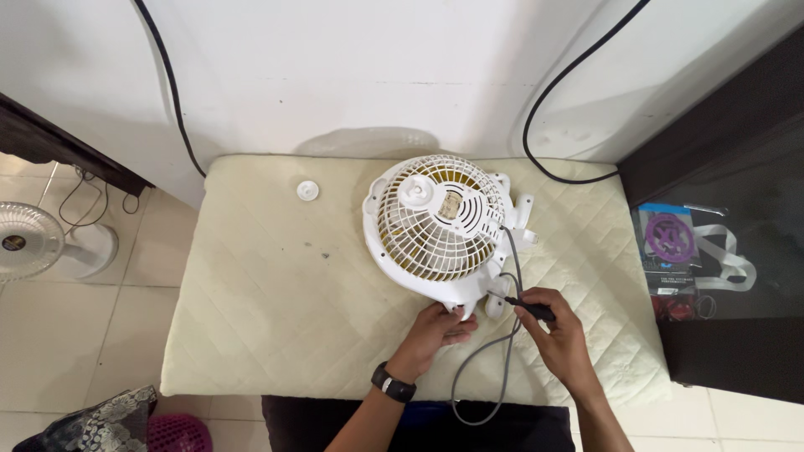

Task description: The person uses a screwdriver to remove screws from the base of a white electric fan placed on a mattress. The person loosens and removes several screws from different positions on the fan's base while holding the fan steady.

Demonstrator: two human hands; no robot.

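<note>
A small white fan housing (pixel 440 226) with a grille lies face down on a cream quilted pad (pixel 276 301). My left hand (pixel 435 331) presses on the housing's near edge with its fingers. To the right of it, my right hand (pixel 557 335) grips a black-handled screwdriver (pixel 528 308) whose tip points at the housing's lower right rim. A grey power cord (pixel 494 360) runs from the fan down between my hands in a loop. A black band sits on my left wrist.
A small white round cap (pixel 307 190) lies on the pad's far left. Black cables (pixel 553 100) hang along the white wall. A dark cabinet (pixel 729 251) with packets stands at the right. Another white fan (pixel 33 243) sits on the tiled floor at left.
</note>
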